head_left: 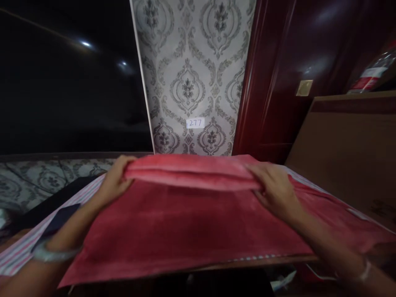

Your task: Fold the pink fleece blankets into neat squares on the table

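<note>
A large red cloth (192, 231) lies spread over the table, its near edge reaching the table's front. Its far part is folded into a thick, lighter-looking band (192, 173) that is lifted between my hands. My left hand (119, 177) is closed around the left end of this fold, thumb underneath. At the right end my right hand (274, 187) grips the same fold, slightly blurred. More red fabric (334, 210) stretches out to the right beyond my right forearm. What kind of cloth item it is I cannot make out.
Striped cloth (83, 194) covers the table beneath, with a dark blue item (62, 220) near my left forearm. A cardboard box (349, 144) stands at the right, a bottle (371, 76) on it. Behind are a dark screen (71, 82) and a wall label (195, 122) reading 277.
</note>
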Demonstrator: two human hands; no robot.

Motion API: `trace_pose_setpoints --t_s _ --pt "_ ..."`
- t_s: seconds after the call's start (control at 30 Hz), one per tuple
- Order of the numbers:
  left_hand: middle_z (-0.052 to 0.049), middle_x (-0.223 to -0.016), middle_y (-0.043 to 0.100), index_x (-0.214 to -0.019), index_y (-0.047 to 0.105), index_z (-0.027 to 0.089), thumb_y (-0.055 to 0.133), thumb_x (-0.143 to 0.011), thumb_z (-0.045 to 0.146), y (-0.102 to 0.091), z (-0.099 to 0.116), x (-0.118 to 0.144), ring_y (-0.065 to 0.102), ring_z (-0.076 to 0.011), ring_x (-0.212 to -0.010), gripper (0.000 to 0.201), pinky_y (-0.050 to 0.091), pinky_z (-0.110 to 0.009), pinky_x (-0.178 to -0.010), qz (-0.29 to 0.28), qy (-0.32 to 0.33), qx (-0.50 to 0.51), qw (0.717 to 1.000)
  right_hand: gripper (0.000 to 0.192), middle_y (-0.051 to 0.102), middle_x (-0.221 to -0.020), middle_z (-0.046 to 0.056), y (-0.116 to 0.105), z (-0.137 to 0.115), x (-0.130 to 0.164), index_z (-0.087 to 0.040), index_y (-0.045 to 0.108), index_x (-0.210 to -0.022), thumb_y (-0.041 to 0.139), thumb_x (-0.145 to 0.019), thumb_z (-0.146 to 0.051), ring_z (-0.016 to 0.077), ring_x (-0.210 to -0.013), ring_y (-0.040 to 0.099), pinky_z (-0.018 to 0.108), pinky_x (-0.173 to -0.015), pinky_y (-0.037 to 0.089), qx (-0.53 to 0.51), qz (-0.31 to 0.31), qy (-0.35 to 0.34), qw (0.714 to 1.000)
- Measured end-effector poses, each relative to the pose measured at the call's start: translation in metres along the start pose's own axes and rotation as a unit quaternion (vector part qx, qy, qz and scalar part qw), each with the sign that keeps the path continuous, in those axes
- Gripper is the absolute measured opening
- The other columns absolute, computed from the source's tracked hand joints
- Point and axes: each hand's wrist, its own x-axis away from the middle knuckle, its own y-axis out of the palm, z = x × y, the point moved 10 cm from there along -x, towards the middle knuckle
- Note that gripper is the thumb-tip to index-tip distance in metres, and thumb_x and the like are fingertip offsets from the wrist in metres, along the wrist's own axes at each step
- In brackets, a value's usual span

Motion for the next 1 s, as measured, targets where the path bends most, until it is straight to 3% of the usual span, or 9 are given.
trace_pose_setpoints --t_s 0.13,0.17,0.27,0.4,0.57,0.67,0.73,0.87,1.0 --pt "-0.009 -0.101 0.063 -0.103 0.063 0.020 0.049 -0.071 0.016 0.070 -0.025 0.133 0.061 -0.0248 -0.098 0.035 0.052 -0.039 -0.090 -0.142 0.010 -0.042 0.989 0.054 0.066 -0.106 0.011 0.056 -0.065 0.124 -0.020 0.054 -0.135 0.044 -0.084 -0.005 0.0252 -0.097 0.060 0.041 -0.083 0.049 -0.061 -0.099 -0.046 0.992" --pt "-0.009 -0.106 0.063 -0.105 0.063 0.020 0.047 -0.069 0.012 0.084 -0.030 0.161 0.062 -0.0239 -0.103 0.041 0.052 -0.038 -0.092 -0.177 -0.012 -0.038 0.983 0.056 0.065 -0.110 0.012 0.068 -0.071 0.147 -0.020 0.053 -0.136 0.042 -0.084 -0.004 0.0251 -0.101 0.059 0.041 -0.085 0.050 -0.081 -0.126 -0.019 0.989" --pt "-0.009 -0.115 0.062 -0.111 0.062 0.022 0.047 -0.068 0.012 0.092 -0.041 0.205 0.061 -0.0234 -0.111 0.047 0.049 -0.038 -0.099 -0.183 -0.098 -0.007 0.978 0.055 0.063 -0.119 0.012 0.081 -0.075 0.183 -0.021 0.054 -0.137 0.044 -0.084 -0.006 0.0262 -0.111 0.058 0.045 -0.092 0.050 -0.123 -0.160 0.067 0.977" --pt "-0.008 -0.112 0.066 -0.095 0.066 0.024 0.054 -0.072 0.032 0.076 -0.062 0.205 0.060 -0.0279 -0.113 0.027 0.047 -0.041 -0.101 -0.116 -0.226 0.120 0.960 0.043 0.063 -0.124 0.011 0.073 -0.061 0.177 -0.024 0.060 -0.131 0.053 -0.088 -0.023 0.0285 -0.117 0.057 0.048 -0.101 0.047 -0.198 -0.178 0.158 0.951" --pt "-0.008 -0.102 0.071 -0.104 0.065 0.020 0.061 -0.069 0.065 0.083 -0.080 0.208 0.064 -0.0285 -0.098 0.057 0.052 -0.035 -0.082 -0.098 -0.427 0.211 0.874 0.049 0.067 -0.115 0.014 0.071 -0.006 0.189 -0.019 0.064 -0.121 0.051 -0.088 -0.053 0.0301 -0.106 0.063 0.049 -0.094 0.051 -0.231 -0.115 0.421 0.870" --pt "-0.006 -0.086 0.069 -0.091 0.066 0.018 0.060 -0.063 0.074 0.084 -0.063 0.195 0.061 -0.0250 -0.083 0.063 0.048 -0.033 -0.074 -0.106 -0.421 0.141 0.890 0.059 0.069 -0.114 0.013 0.088 0.005 0.207 -0.018 0.065 -0.119 0.050 -0.083 -0.063 0.0302 -0.107 0.063 0.048 -0.096 0.050 -0.269 -0.123 0.513 0.806" --pt "-0.002 -0.071 0.062 -0.082 0.064 0.020 0.056 -0.060 0.076 0.082 -0.054 0.187 0.054 -0.0211 -0.068 0.061 0.044 -0.032 -0.066 -0.104 -0.411 0.084 0.902 0.061 0.069 -0.116 0.013 0.095 0.006 0.213 -0.018 0.066 -0.114 0.053 -0.079 -0.066 0.0308 -0.111 0.062 0.047 -0.100 0.047 -0.282 -0.130 0.535 0.785" --pt "0.002 -0.058 0.048 -0.068 0.056 0.022 0.055 -0.057 0.076 0.082 -0.050 0.183 0.044 -0.0171 -0.059 0.055 0.037 -0.029 -0.058 -0.103 -0.411 0.060 0.904 0.063 0.071 -0.105 0.011 0.094 0.006 0.218 -0.018 0.068 -0.104 0.056 -0.072 -0.071 0.0303 -0.099 0.065 0.045 -0.090 0.051 -0.271 -0.141 0.560 0.770" --pt "0.002 -0.062 0.052 -0.070 0.057 0.021 0.060 -0.056 0.075 0.089 -0.051 0.192 0.049 -0.0172 -0.064 0.056 0.040 -0.027 -0.059 -0.111 -0.438 0.132 0.882 0.052 0.067 -0.079 0.004 0.087 0.002 0.210 -0.020 0.065 -0.089 0.061 -0.071 -0.068 0.0221 -0.073 0.062 0.034 -0.069 0.052 -0.288 -0.122 0.555 0.771"
